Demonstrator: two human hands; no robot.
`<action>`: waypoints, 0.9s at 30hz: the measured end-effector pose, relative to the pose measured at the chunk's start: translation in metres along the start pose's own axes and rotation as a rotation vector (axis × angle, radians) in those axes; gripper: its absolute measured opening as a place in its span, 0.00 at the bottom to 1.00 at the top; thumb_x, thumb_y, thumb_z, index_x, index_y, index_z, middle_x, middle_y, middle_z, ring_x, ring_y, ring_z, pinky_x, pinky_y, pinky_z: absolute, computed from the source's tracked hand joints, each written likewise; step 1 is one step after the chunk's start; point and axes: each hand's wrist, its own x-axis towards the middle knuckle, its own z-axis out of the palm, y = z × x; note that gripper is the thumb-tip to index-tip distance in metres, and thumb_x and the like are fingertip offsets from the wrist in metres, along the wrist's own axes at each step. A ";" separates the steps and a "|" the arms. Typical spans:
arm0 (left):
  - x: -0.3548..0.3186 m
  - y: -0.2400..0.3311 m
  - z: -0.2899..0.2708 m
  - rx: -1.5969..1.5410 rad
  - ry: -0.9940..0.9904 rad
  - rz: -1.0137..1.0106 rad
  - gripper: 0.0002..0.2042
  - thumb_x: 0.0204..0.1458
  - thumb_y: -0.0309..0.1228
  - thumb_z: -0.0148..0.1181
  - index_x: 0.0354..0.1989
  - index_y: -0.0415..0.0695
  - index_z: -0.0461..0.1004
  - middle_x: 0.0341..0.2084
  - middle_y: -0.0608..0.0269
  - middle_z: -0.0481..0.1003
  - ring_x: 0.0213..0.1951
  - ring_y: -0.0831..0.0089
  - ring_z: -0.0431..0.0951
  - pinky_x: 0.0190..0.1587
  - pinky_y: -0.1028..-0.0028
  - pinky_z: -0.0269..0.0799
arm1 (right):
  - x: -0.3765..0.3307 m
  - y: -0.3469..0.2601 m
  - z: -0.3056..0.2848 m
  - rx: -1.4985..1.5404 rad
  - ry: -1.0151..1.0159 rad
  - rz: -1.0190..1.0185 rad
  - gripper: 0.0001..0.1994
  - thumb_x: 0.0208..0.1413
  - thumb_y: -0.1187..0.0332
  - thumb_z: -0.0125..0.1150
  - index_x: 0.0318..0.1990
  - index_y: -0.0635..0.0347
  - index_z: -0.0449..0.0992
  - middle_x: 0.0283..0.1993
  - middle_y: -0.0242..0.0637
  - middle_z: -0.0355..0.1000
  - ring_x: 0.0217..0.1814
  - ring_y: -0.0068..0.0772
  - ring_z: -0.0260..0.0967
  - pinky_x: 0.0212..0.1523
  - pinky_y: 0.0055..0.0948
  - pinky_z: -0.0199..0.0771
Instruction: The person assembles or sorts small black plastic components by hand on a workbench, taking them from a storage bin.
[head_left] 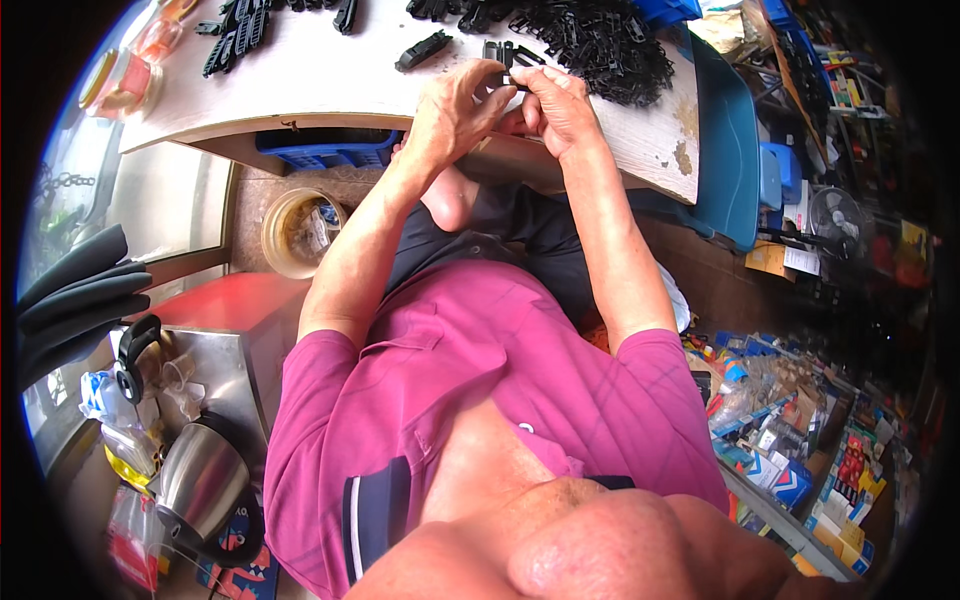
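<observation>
Both hands meet over the front edge of the white table (300, 85). A small black plastic part (514, 80) sits between their fingertips, mostly covered by them. My left hand (455, 112) is closed, its thumb and fingers pinching the part's left side. My right hand (563, 108) grips the other side with thumb and curled forefinger. Just beyond the fingertips lie similar black slotted pieces (527, 54). A single long black piece (423, 50) rests left of them. To the right, a large heap of black plastic parts (610, 50) spreads over the table.
Black strips (238, 40) lie at the table's far left, near plastic jars (118, 84). Under the tabletop is a blue basket (330, 152); a round bucket (300, 232) stands on the floor. A teal bin (728, 150) adjoins the table's right edge. A steel kettle (205, 475) is at lower left.
</observation>
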 end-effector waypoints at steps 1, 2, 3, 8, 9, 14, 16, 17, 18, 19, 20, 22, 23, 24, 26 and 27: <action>-0.002 0.002 0.000 0.001 0.001 0.001 0.15 0.50 0.35 0.65 0.43 0.41 0.75 0.27 0.55 0.78 0.24 0.61 0.79 0.29 0.67 0.74 | 0.001 0.003 -0.001 -0.021 -0.007 -0.009 0.10 0.52 0.65 0.65 0.30 0.63 0.74 0.12 0.33 0.63 0.10 0.25 0.59 0.16 0.34 0.75; -0.005 0.005 0.000 -0.013 0.039 0.008 0.14 0.49 0.34 0.66 0.42 0.41 0.75 0.26 0.55 0.78 0.24 0.62 0.79 0.29 0.67 0.73 | 0.001 0.005 -0.002 -0.042 -0.015 -0.018 0.11 0.52 0.63 0.65 0.30 0.63 0.75 0.12 0.32 0.62 0.10 0.24 0.57 0.16 0.33 0.75; -0.007 0.007 0.000 -0.027 0.078 0.013 0.14 0.48 0.34 0.67 0.41 0.41 0.75 0.26 0.55 0.77 0.24 0.62 0.78 0.28 0.67 0.73 | 0.001 0.005 0.000 -0.042 -0.018 -0.017 0.11 0.52 0.63 0.65 0.30 0.63 0.75 0.12 0.32 0.62 0.10 0.24 0.57 0.16 0.33 0.75; -0.015 0.008 -0.001 0.049 0.143 0.041 0.14 0.49 0.32 0.68 0.42 0.42 0.75 0.23 0.56 0.77 0.26 0.65 0.79 0.29 0.71 0.73 | -0.004 0.013 0.005 -0.016 0.026 -0.040 0.15 0.54 0.59 0.66 0.28 0.62 0.74 0.11 0.30 0.61 0.10 0.23 0.56 0.16 0.32 0.74; -0.016 0.010 -0.002 0.053 0.120 -0.003 0.15 0.48 0.32 0.68 0.43 0.42 0.76 0.26 0.55 0.77 0.28 0.64 0.79 0.30 0.71 0.74 | -0.004 0.014 0.005 -0.014 0.025 -0.039 0.15 0.54 0.59 0.66 0.28 0.62 0.74 0.11 0.30 0.61 0.10 0.23 0.56 0.16 0.32 0.74; -0.001 -0.009 -0.024 0.318 0.384 0.174 0.18 0.46 0.38 0.68 0.42 0.41 0.76 0.39 0.54 0.77 0.43 0.53 0.75 0.46 0.62 0.71 | -0.012 0.009 0.013 0.124 0.034 -0.162 0.13 0.55 0.63 0.64 0.25 0.60 0.70 0.09 0.29 0.58 0.09 0.24 0.60 0.15 0.38 0.78; 0.011 -0.031 -0.040 0.616 0.402 0.165 0.19 0.47 0.42 0.65 0.44 0.43 0.76 0.42 0.55 0.76 0.44 0.53 0.74 0.49 0.60 0.69 | -0.015 0.006 0.015 0.159 0.055 -0.158 0.13 0.55 0.64 0.64 0.25 0.60 0.70 0.08 0.29 0.57 0.09 0.25 0.60 0.15 0.39 0.78; 0.011 -0.041 -0.045 0.723 0.369 0.143 0.20 0.47 0.44 0.64 0.44 0.44 0.76 0.43 0.56 0.76 0.45 0.54 0.74 0.49 0.59 0.68 | -0.016 0.005 0.016 0.193 0.078 -0.154 0.12 0.55 0.64 0.63 0.26 0.60 0.69 0.08 0.29 0.57 0.08 0.25 0.61 0.15 0.41 0.78; 0.012 -0.038 -0.048 0.857 0.267 0.082 0.19 0.47 0.44 0.63 0.44 0.47 0.77 0.42 0.58 0.77 0.45 0.55 0.74 0.47 0.59 0.68 | -0.016 0.004 0.016 0.196 0.080 -0.167 0.12 0.56 0.64 0.62 0.26 0.60 0.68 0.08 0.28 0.56 0.08 0.24 0.60 0.14 0.40 0.78; 0.014 -0.041 -0.050 0.858 0.268 0.085 0.19 0.47 0.44 0.63 0.44 0.47 0.77 0.42 0.58 0.77 0.45 0.55 0.74 0.47 0.59 0.68 | -0.016 0.002 0.016 0.197 0.080 -0.170 0.12 0.56 0.64 0.62 0.26 0.60 0.68 0.08 0.28 0.56 0.08 0.24 0.60 0.14 0.40 0.78; 0.016 -0.046 -0.051 0.848 0.211 0.045 0.17 0.48 0.43 0.63 0.43 0.47 0.77 0.41 0.58 0.77 0.44 0.55 0.74 0.46 0.60 0.69 | -0.016 0.000 0.017 0.166 0.081 -0.169 0.12 0.57 0.64 0.60 0.27 0.59 0.68 0.08 0.29 0.55 0.09 0.25 0.60 0.17 0.44 0.79; 0.016 -0.044 -0.051 0.730 0.187 0.033 0.14 0.49 0.39 0.63 0.41 0.47 0.76 0.34 0.57 0.79 0.39 0.54 0.77 0.41 0.62 0.72 | -0.016 -0.002 0.017 0.138 0.090 -0.171 0.11 0.58 0.64 0.59 0.29 0.59 0.68 0.09 0.29 0.54 0.09 0.26 0.61 0.20 0.48 0.80; 0.013 -0.042 -0.050 0.728 0.185 0.037 0.14 0.49 0.39 0.63 0.41 0.47 0.76 0.34 0.57 0.79 0.39 0.54 0.77 0.41 0.62 0.72 | -0.014 -0.001 0.018 0.149 0.099 -0.192 0.11 0.58 0.64 0.59 0.28 0.59 0.68 0.09 0.29 0.54 0.10 0.26 0.60 0.20 0.48 0.81; 0.009 -0.030 -0.048 0.479 0.193 -0.020 0.14 0.50 0.38 0.63 0.42 0.45 0.76 0.32 0.56 0.79 0.36 0.54 0.78 0.39 0.63 0.73 | -0.013 -0.002 0.017 0.160 0.112 -0.212 0.11 0.58 0.64 0.59 0.28 0.59 0.68 0.09 0.29 0.54 0.10 0.25 0.60 0.20 0.48 0.81; 0.003 -0.016 -0.043 0.138 0.236 -0.062 0.14 0.52 0.35 0.63 0.44 0.42 0.76 0.32 0.53 0.80 0.33 0.56 0.81 0.38 0.66 0.75 | -0.014 -0.005 0.017 0.166 0.090 -0.237 0.11 0.58 0.64 0.59 0.28 0.59 0.68 0.09 0.28 0.54 0.10 0.24 0.60 0.20 0.47 0.81; -0.001 -0.016 -0.038 0.011 0.249 -0.102 0.15 0.52 0.34 0.64 0.45 0.42 0.76 0.31 0.56 0.80 0.31 0.67 0.80 0.37 0.71 0.75 | -0.014 -0.007 0.019 0.171 0.064 -0.260 0.11 0.58 0.64 0.59 0.28 0.59 0.68 0.09 0.28 0.54 0.10 0.24 0.60 0.20 0.46 0.81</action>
